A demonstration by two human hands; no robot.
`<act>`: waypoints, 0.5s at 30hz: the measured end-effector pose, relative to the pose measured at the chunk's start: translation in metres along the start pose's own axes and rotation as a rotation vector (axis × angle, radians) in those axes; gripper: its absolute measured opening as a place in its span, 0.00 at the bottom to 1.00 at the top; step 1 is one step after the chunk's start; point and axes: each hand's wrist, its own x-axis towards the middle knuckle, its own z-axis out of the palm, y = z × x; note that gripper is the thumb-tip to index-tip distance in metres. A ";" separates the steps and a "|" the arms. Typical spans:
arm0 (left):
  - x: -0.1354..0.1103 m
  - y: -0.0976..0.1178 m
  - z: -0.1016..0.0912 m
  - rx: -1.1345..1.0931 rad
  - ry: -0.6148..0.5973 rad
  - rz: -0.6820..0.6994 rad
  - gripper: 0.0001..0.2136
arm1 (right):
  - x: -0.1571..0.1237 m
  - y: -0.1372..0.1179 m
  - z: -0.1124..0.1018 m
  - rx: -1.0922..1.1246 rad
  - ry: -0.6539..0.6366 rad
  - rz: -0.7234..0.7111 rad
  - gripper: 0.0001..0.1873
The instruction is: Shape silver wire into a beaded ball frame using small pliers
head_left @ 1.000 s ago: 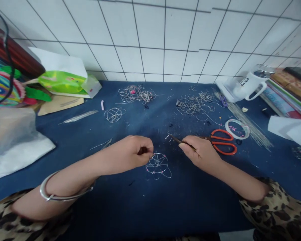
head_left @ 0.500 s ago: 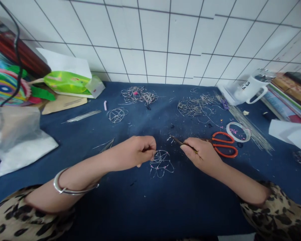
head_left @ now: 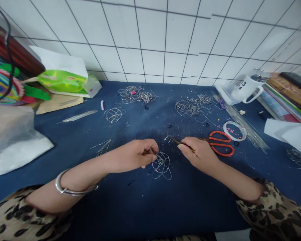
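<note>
My left hand (head_left: 137, 154) is closed in a pinch at the upper left edge of a wire ornament (head_left: 162, 165). Thin silver wire loops with small pink beads form the ornament, which hangs at the fingertips low over the blue cloth. To its right, my right hand (head_left: 200, 154) is wrapped round a slim dark tool (head_left: 174, 140) with a pointed tip; most of it is hidden, so its exact kind cannot be told. Short bright bits of wire (head_left: 167, 138) show at that tip. Just behind my right hand lie scissors (head_left: 222, 143) with orange handles.
Tangled wire lies in a left heap (head_left: 136, 95) and a right heap (head_left: 193, 104). Nearby are a round wire piece (head_left: 114, 114), a clear ring-shaped dish (head_left: 225, 129) with pink beads, straight wires (head_left: 256, 139), a white mug (head_left: 251, 88) and a plastic bag (head_left: 20, 150).
The whole view has shifted slightly. The wire ornament has turned a little at my left fingertips. My right hand keeps its hold on the dark tool.
</note>
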 end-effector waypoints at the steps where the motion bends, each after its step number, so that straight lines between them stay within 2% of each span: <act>1: 0.001 -0.001 0.002 -0.002 0.011 -0.007 0.08 | 0.000 0.000 0.000 0.002 0.000 0.001 0.15; 7: 0.010 -0.009 0.017 0.095 0.207 -0.001 0.08 | 0.000 0.000 0.000 0.015 -0.010 0.009 0.15; 15: 0.010 -0.007 0.027 0.280 0.467 0.140 0.12 | -0.001 0.003 0.002 0.011 -0.021 0.014 0.15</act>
